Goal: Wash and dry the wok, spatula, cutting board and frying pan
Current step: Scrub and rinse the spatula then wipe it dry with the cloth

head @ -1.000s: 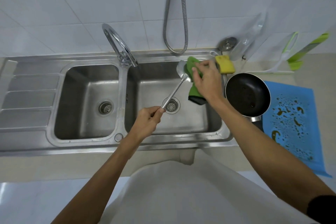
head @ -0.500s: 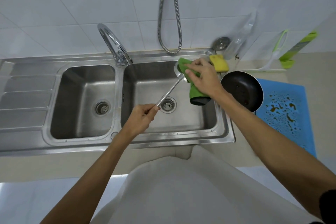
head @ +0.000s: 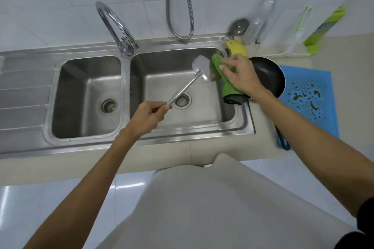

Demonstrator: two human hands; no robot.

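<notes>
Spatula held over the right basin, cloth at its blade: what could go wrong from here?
1. The left hand grips the spatula only at the handle's far end; pressure from the green cloth on the blade could twist it loose into the basin.
2. The right hand works right beside the frying pan at the rim of the sink; a wrist swing might knock it.

Bright even light, soft shadows, wide-angle bending at edges, slight overall softness
</notes>
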